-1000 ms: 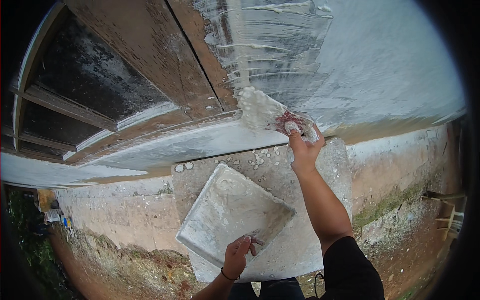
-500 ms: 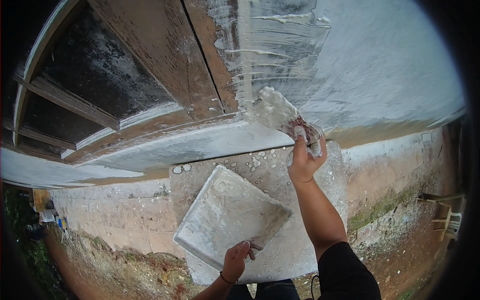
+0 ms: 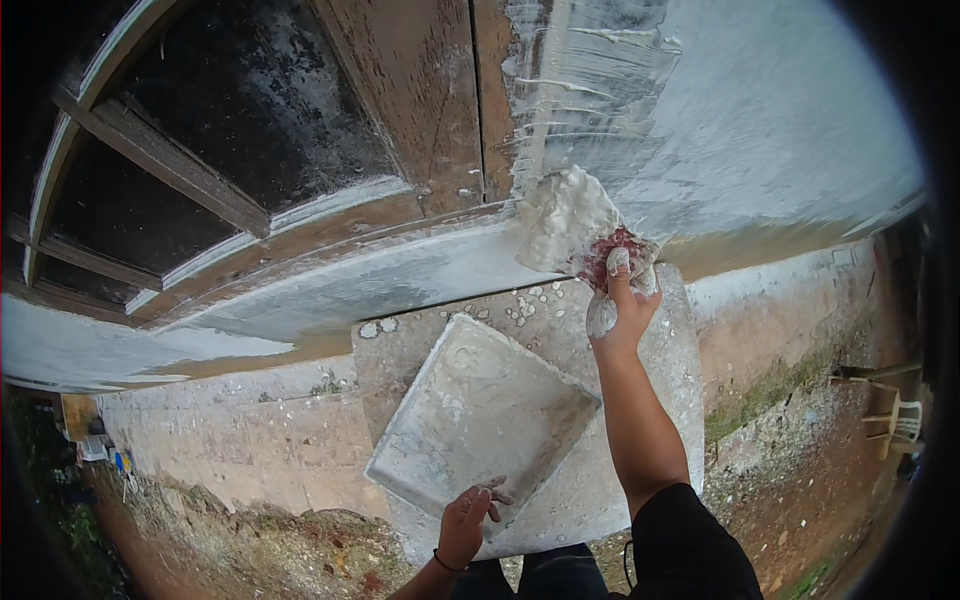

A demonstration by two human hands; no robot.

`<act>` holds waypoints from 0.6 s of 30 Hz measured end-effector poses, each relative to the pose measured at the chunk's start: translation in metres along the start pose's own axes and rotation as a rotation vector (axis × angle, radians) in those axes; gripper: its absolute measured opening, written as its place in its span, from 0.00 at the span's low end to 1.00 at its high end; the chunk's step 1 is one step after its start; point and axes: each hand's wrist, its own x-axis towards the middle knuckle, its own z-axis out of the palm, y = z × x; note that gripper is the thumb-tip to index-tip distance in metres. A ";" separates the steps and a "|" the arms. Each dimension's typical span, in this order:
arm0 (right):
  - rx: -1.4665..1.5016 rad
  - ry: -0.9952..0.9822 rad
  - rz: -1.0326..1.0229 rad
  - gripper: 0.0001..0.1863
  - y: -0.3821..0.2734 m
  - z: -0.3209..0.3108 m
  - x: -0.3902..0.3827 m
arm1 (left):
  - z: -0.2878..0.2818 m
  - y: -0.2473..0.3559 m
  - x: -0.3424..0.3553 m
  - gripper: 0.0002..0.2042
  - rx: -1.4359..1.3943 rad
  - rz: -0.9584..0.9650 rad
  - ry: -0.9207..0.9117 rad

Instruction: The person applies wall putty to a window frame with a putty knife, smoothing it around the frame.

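Observation:
My right hand (image 3: 628, 290) grips a putty knife (image 3: 612, 250) with a reddish part near the fingers. Thick white putty (image 3: 572, 212) covers its broad blade. The blade is close to the lower wall, just below a streaked band of wet putty (image 3: 600, 90); whether it touches the wall I cannot tell. My left hand (image 3: 468, 522) is closed over the near rim of a shallow, putty-smeared tray (image 3: 480, 410), with whitened fingers reaching inside. A thin white residue coats the tray's floor. The tray lies at an angle on a spattered board (image 3: 650, 400).
Left of the putty band stands a worn brown wooden frame (image 3: 420, 90) with dark panes (image 3: 250, 110). A pale painted wall (image 3: 790, 110) extends right. Below runs a stained ledge (image 3: 240, 430) beside rough ground. A pale chair (image 3: 900, 420) stands far right.
The putty knife has come a little lower along the wall, and its loaded face shows more fully. The whole view has shifted slightly. My left hand stays at the tray's rim.

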 end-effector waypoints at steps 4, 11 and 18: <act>-0.201 0.058 0.161 0.13 -0.026 -0.004 -0.051 | -0.020 -0.003 -0.004 0.14 0.214 -0.009 0.057; -0.926 -0.457 -0.040 0.06 -0.017 -0.069 -0.134 | -0.033 -0.018 0.005 0.11 0.247 0.038 0.064; -1.149 -0.511 -0.027 0.07 0.030 -0.103 -0.156 | -0.021 -0.022 0.050 0.09 0.425 0.228 0.113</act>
